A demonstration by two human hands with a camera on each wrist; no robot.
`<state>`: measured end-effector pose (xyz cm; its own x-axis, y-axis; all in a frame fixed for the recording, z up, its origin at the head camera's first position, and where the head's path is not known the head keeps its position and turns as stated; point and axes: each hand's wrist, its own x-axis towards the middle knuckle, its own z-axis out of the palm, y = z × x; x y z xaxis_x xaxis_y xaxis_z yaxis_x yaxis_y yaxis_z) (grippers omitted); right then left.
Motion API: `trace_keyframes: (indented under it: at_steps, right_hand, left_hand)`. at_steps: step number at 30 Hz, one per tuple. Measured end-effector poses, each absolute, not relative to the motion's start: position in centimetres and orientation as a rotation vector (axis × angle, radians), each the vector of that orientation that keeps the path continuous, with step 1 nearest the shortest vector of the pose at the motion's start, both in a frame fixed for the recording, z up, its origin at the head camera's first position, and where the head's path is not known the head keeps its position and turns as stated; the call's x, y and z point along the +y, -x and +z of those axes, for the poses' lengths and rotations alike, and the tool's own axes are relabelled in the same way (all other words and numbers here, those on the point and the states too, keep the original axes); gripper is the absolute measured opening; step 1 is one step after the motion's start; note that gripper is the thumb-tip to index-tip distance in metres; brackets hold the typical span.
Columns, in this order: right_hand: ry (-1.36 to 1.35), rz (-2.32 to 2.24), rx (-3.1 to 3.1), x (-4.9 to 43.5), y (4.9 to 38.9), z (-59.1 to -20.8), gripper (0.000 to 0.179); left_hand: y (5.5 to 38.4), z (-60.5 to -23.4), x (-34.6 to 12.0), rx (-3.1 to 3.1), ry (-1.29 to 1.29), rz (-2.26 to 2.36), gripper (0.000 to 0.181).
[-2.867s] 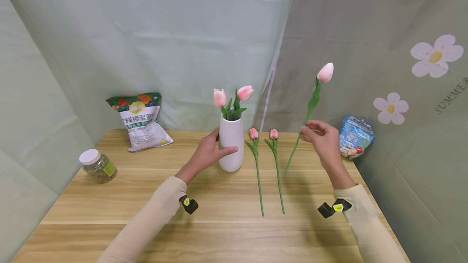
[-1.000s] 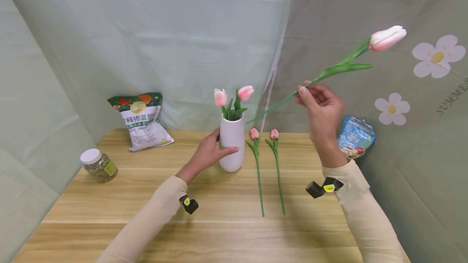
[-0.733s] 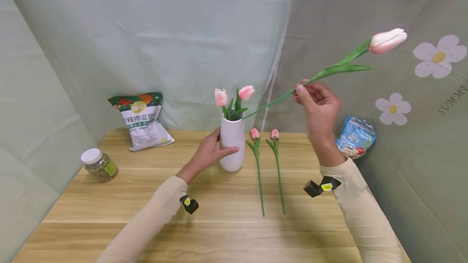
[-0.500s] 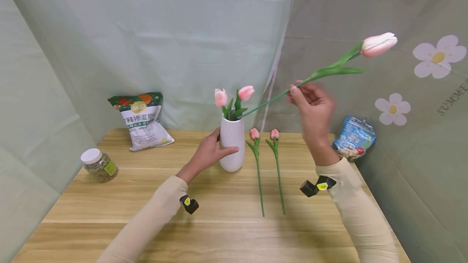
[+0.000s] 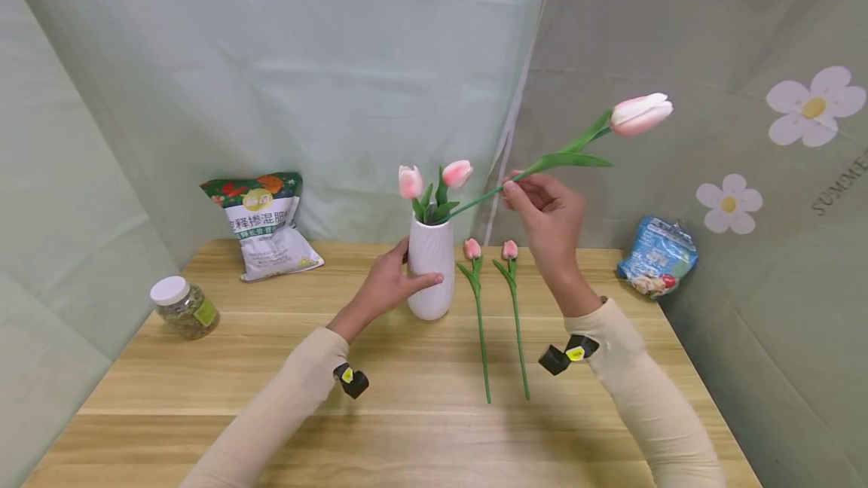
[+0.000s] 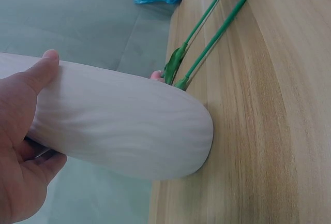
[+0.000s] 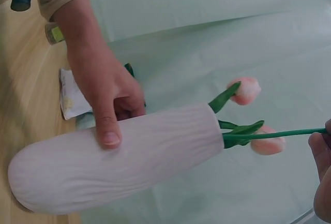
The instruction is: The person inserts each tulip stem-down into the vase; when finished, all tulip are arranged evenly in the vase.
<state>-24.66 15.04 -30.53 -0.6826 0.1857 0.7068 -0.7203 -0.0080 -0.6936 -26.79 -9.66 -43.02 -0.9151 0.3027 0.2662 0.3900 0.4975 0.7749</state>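
Note:
A white ribbed vase point(image 5: 432, 269) stands upright on the table, holding two pink tulips point(image 5: 457, 173). My left hand point(image 5: 388, 281) grips its side, thumb across the front; the left wrist view shows the fingers round the vase point(image 6: 124, 123). My right hand point(image 5: 551, 221) pinches the green stem of another pink tulip point(image 5: 640, 114) between thumb and fingertips. That tulip slants up to the right, and its lower stem end reaches into the vase mouth, as the stem point(image 7: 289, 134) in the right wrist view shows. Two more tulips point(image 5: 478, 307) point(image 5: 517, 315) lie side by side, right of the vase.
A white and green printed bag point(image 5: 267, 228) stands at the back left of the wooden table point(image 5: 407, 435). Left of it is a clear jar point(image 5: 184, 309) with a white lid. A blue packet point(image 5: 656, 256) sits at the back right edge. Cloth walls surround the table.
My right hand has brought the tulip left and turned it, so its stem end has gone from beside the vase into the mouth. My left hand has stayed on the vase.

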Motion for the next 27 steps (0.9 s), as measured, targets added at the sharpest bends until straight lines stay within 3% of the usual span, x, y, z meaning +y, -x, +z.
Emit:
trace_keyframes:
  at_steps: [27]
  right_hand:
    - [-0.570,1.681,-1.890,11.8,25.2,-33.3,0.013]
  left_hand:
    - [26.7,-43.0,-9.7,-2.617,0.632,-1.440,0.087]
